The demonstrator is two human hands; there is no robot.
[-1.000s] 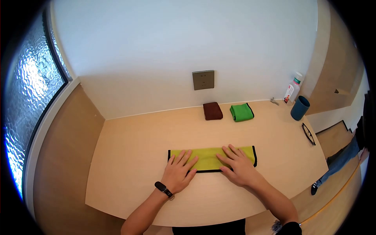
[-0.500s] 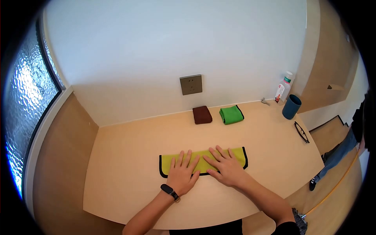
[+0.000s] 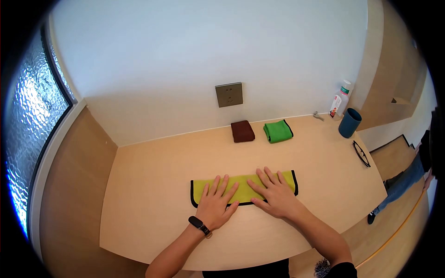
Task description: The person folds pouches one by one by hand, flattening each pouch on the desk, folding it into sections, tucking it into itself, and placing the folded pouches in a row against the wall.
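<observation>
Two bare hands lie open and flat on one yellow-green cloth point(image 3: 243, 181) with black edging, fingers spread, neither gripping anything. The cloth forms a long strip near the middle of the pale worktop point(image 3: 153, 213); the left hand point(image 3: 214, 205) presses at its 8 o'clock, the right hand point(image 3: 276, 198) between 3 and 4. One dark wristband point(image 3: 198, 224) circles the left wrist.

Two smaller folded cloths sit toward the wall: one brown cloth point(image 3: 243, 131) at the yellow-green cloth's 12 o'clock and one green cloth point(image 3: 278, 131) at 1, well apart from the hands. Between 1 and 2 o'clock stands one white-capped bottle point(image 3: 339, 102), with one blue cup point(image 3: 350, 124) just beside it at 2 and one pair of glasses point(image 3: 361, 154) between 2 and 3, near the worktop's edge. One socket plate point(image 3: 229, 94) is set in the wall above the brown cloth.

The hands cover parts of the strip and its near edge. A small grey object point(image 3: 318, 116) by the wall is hard to identify, and the bottle's label is too small to read. At 3 o'clock, another person point(image 3: 403, 183) is cut off by the dark lens border; an orange line point(image 3: 394, 230) near them may be cord or pole.
</observation>
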